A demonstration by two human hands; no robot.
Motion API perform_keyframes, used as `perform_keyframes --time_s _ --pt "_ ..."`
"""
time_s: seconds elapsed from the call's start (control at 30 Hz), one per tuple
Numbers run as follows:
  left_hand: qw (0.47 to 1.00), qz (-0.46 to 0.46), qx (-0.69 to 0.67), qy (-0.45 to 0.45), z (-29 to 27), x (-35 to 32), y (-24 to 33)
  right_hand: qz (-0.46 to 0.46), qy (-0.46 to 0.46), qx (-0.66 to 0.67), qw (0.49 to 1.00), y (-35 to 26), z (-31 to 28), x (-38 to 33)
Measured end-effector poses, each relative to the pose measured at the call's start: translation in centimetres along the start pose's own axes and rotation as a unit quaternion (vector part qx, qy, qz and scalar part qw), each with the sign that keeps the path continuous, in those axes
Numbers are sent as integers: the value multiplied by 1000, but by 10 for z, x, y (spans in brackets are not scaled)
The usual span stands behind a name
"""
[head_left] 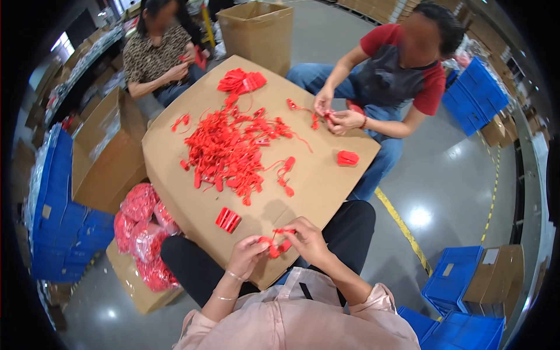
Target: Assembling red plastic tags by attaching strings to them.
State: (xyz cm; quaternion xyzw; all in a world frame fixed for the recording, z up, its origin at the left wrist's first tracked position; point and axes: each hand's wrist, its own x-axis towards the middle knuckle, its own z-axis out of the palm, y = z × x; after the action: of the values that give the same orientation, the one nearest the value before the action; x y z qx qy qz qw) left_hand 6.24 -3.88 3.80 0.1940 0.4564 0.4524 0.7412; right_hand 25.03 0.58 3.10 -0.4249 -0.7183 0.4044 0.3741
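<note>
A small red piece (272, 249) is above the near end of the table (309, 175), the left hand (246, 255) and right hand (309, 239) each in a narrow, pinching grip on it; fingers seem to hide its full shape. Just beyond lies a red bundle (227, 219), then a tangled red heap (224, 153).

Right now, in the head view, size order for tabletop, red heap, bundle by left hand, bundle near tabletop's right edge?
1. Tabletop
2. Red heap
3. Unranked: near bundle by left hand, far bundle near right edge. Near one looks bigger, but it's closer to the camera.
</note>
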Motion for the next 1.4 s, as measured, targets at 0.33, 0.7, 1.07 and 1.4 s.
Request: perform_keyframes --time_s 0.33,0.7,1.07,1.4 --pt "987 153 -12 48 -2 28 -35 132 76 368 917 11 45 -23" --pt "957 259 119 50 -12 31 -37 181 28 382 906 19 47 -15" --pt "974 147 164 -45 -18 22 -13 98 -61 220 969 8 22 -22" --pt "996 91 25 -4 -3 5 19 1 -107 -1 994 40 49 -42"
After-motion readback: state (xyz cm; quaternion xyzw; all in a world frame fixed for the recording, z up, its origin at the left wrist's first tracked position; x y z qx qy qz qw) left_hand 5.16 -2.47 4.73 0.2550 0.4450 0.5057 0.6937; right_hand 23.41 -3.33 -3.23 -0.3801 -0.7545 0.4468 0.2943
